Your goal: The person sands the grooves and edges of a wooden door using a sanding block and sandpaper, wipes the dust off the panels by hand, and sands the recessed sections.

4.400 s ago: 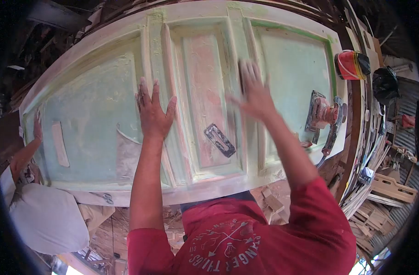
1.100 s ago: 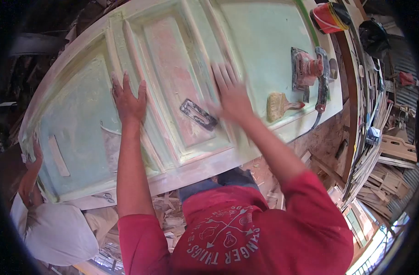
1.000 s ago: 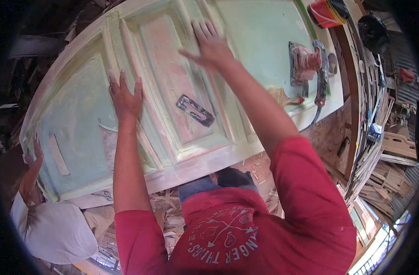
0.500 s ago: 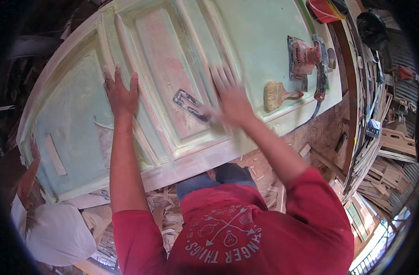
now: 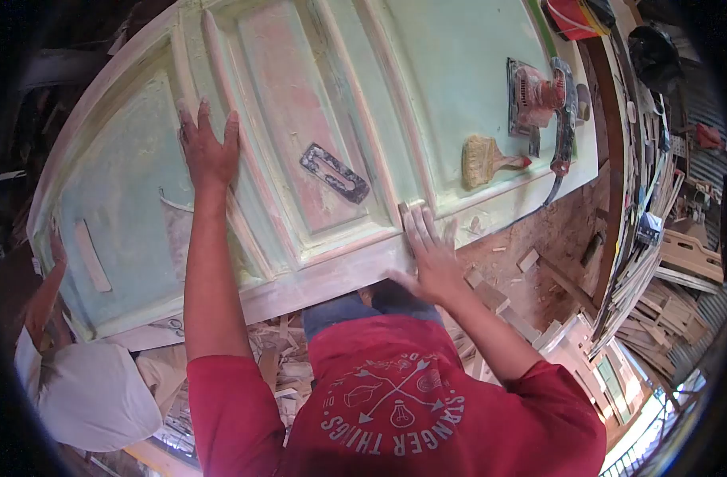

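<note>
Recording positions on the panelled door [image 5: 451, 71], which lies in front of the person with its near edge at the waist. Right hand [image 5: 432, 254] is at that near edge, fingertips at the near end of a raised moulding [image 5: 370, 135]; the moulding's long axis runs from there toward the far edge, leaning left, so nearly all its visible length lies ahead of the right fingers. Right hand is the nearer of the two to this strip, its wrist outside the near edge. Right grip: fingers extended and fairly close together, thumb apart and blurred. A small pale piece [image 5: 412, 204] shows at the fingertips; cannot tell whether it is held or belongs to the door. Left hand [image 5: 208, 155] lies back upward, fingers spread, pinching nothing visible, to the left of the pink middle panel [image 5: 292, 103], fingertips toward the far edge. Slotted black block [image 5: 355, 189] rests on the middle panel between the hands, touched by neither; its long axis slants more crosswise than the moulding's, one end toward the right fingertips. Brush [image 5: 480, 161] and sander [image 5: 538, 95] lie toward the door's right edge, apart from both hands, the brush closer to the near edge.
</note>
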A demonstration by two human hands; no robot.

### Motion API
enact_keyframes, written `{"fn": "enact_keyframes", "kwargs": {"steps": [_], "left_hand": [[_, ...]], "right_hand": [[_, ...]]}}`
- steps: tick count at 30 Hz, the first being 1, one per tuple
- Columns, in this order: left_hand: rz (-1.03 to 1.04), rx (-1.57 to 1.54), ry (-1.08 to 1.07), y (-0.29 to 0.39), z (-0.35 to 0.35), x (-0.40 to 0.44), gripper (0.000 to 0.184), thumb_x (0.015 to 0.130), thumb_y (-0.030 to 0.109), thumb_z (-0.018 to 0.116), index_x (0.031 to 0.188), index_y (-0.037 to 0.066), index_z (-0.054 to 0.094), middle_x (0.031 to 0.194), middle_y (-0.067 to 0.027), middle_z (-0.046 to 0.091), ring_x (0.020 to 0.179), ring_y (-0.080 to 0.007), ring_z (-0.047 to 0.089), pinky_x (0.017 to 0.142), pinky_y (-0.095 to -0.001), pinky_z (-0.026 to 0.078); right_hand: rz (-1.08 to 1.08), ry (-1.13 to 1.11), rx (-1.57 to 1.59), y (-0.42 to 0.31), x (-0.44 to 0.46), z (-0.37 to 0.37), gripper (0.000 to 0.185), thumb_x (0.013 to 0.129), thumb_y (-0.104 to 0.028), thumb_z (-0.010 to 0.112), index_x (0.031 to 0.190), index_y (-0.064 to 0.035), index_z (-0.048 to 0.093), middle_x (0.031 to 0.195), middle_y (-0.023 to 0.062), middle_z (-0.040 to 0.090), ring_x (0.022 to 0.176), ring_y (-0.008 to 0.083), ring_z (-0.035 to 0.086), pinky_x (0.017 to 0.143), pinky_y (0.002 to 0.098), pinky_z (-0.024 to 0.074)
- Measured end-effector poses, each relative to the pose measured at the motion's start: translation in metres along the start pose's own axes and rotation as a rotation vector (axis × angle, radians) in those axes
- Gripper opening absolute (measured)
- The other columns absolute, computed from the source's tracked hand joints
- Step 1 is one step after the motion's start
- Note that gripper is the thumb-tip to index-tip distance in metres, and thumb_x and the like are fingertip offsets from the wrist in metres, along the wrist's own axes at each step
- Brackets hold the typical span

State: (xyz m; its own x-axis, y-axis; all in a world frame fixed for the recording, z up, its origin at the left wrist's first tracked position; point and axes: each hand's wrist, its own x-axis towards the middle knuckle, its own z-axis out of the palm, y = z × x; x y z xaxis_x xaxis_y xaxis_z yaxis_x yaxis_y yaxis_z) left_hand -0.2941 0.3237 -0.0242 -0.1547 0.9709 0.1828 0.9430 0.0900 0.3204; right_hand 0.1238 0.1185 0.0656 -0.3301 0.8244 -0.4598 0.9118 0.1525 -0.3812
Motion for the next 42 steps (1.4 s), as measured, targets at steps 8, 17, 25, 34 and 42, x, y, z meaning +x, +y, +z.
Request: {"fn": "enact_keyframes", "kwargs": {"steps": [8, 17, 25, 34, 42], "left_hand": [[0.009, -0.016, -0.013, 0.002, 0.0, 0.0, 0.08, 0.108, 0.06, 0.061, 0.165, 0.005, 0.05, 0.176, -0.0364, 0.027, 0.163, -0.0505, 0.031, 0.135, -0.0571, 0.025], [0.004, -0.05, 0.017, 0.001, 0.003, -0.001, 0.08, 0.106, 0.06, 0.065, 0.165, 0.008, 0.051, 0.176, -0.0339, 0.029, 0.163, -0.05, 0.032, 0.135, -0.0574, 0.025], [0.02, -0.026, 0.007, -0.003, 0.003, -0.003, 0.081, 0.106, 0.061, 0.064, 0.165, 0.007, 0.051, 0.176, -0.035, 0.03, 0.163, -0.05, 0.032, 0.134, -0.0594, 0.026], [0.012, -0.038, 0.016, 0.002, 0.001, -0.001, 0.081, 0.107, 0.061, 0.063, 0.165, 0.006, 0.05, 0.177, -0.0343, 0.029, 0.163, -0.0498, 0.033, 0.133, -0.0585, 0.027], [0.001, -0.027, 0.028, 0.005, 0.0, -0.001, 0.08, 0.105, 0.061, 0.065, 0.164, 0.008, 0.052, 0.176, -0.0332, 0.032, 0.162, -0.0502, 0.034, 0.133, -0.0586, 0.028]], "right_hand": [[-0.157, 0.495, -0.041, -0.008, 0.284, -0.08, 0.117, 0.095, -0.081, 0.06, 0.177, -0.007, 0.024, 0.18, 0.0207, 0.032, 0.171, 0.0367, 0.021, 0.132, 0.0775, 0.0017], [-0.055, 0.147, 0.011, -0.001, 0.039, -0.012, 0.119, 0.093, -0.071, 0.07, 0.18, -0.0103, 0.016, 0.184, 0.0164, 0.024, 0.171, 0.039, 0.021, 0.128, 0.0814, 0.004], [-0.115, 0.417, -0.063, -0.012, 0.257, -0.082, 0.126, 0.09, -0.087, 0.062, 0.178, -0.0089, 0.018, 0.183, 0.0176, 0.027, 0.171, 0.0377, 0.019, 0.134, 0.0732, 0.0058], [-0.171, 0.374, -0.03, -0.003, 0.168, -0.047, 0.128, 0.086, -0.078, 0.073, 0.178, -0.0076, 0.019, 0.184, 0.0143, 0.026, 0.17, 0.041, 0.022, 0.128, 0.0824, 0.0075], [-0.116, 0.26, -0.036, -0.007, 0.15, -0.054, 0.126, 0.089, -0.077, 0.07, 0.179, -0.0068, 0.017, 0.183, 0.0157, 0.027, 0.17, 0.0418, 0.021, 0.13, 0.0797, 0.0057]]}}
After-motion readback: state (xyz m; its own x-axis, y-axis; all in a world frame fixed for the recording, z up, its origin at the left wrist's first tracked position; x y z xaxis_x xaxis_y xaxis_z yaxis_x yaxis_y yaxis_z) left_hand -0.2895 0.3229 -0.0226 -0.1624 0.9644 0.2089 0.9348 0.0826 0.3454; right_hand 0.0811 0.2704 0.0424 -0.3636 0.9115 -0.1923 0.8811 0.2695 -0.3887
